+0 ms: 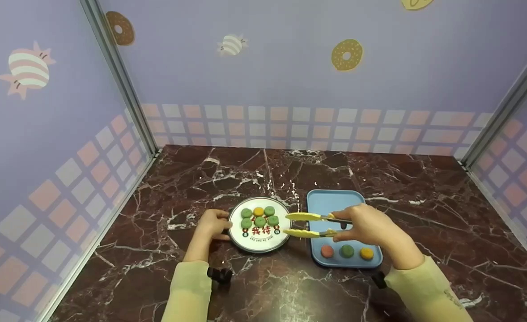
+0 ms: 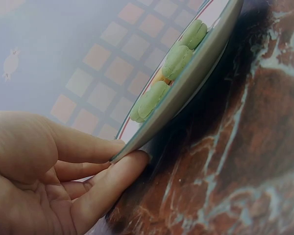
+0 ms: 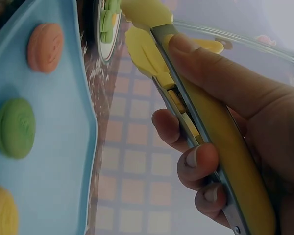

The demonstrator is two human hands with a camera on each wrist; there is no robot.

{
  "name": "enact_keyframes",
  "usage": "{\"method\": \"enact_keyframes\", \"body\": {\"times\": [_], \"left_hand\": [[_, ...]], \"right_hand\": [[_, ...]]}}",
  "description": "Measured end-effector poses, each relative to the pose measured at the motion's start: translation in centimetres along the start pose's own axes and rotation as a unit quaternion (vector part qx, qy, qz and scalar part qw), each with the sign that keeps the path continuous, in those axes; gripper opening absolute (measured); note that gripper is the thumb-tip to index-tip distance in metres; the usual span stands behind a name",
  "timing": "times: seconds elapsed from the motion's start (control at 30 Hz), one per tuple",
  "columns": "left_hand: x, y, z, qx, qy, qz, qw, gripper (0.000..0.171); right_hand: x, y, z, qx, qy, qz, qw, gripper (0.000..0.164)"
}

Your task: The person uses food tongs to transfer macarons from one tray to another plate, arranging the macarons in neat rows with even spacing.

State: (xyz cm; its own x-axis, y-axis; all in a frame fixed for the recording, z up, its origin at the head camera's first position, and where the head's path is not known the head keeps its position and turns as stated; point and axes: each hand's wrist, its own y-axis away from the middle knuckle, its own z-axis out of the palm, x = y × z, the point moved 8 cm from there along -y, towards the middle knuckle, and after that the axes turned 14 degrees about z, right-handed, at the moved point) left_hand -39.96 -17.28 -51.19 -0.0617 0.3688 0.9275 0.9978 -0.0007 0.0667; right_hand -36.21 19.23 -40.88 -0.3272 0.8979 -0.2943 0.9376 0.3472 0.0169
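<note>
The left hand (image 1: 210, 225) pinches the plate (image 1: 259, 244) at nine o'clock; the right hand (image 1: 371, 227) grips tongs (image 1: 306, 216), their tips apart by the plate's three o'clock rim. Three macarons (image 1: 347, 251) at the tray's (image 1: 335, 201) six o'clock seem light, possibly crumbly, best held gently round their sides

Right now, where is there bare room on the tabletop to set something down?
Bare marble tabletop lies left of the left hand, right of the right hand and along the back wall. Crowded: the gap between plate and blue tray, which the tongs cross.
</note>
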Motion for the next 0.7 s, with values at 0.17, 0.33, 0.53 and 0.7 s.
{"method": "enact_keyframes", "body": {"times": [0.17, 0.33, 0.53, 0.7], "left_hand": [[0.0, 0.0, 0.0, 0.001, 0.001, 0.003, 1.0, 0.045], [0.1, 0.0, 0.1, 0.0, -0.001, 0.006, 1.0, 0.045], [0.1, 0.0, 0.1, 0.0, -0.002, 0.005, 1.0, 0.045], [0.0, 0.1, 0.0, -0.001, -0.003, 0.001, 1.0, 0.046]], "right_hand": [[0.8, 1.2, -0.4, 0.004, 0.0, -0.006, 1.0, 0.06], [1.5, 2.4, -0.7, 0.005, 0.001, -0.006, 1.0, 0.062], [2.6, 3.8, -0.8, 0.004, 0.001, 0.002, 1.0, 0.061], [3.9, 5.0, -0.9, -0.003, -0.008, 0.034, 0.999, 0.064]]}}
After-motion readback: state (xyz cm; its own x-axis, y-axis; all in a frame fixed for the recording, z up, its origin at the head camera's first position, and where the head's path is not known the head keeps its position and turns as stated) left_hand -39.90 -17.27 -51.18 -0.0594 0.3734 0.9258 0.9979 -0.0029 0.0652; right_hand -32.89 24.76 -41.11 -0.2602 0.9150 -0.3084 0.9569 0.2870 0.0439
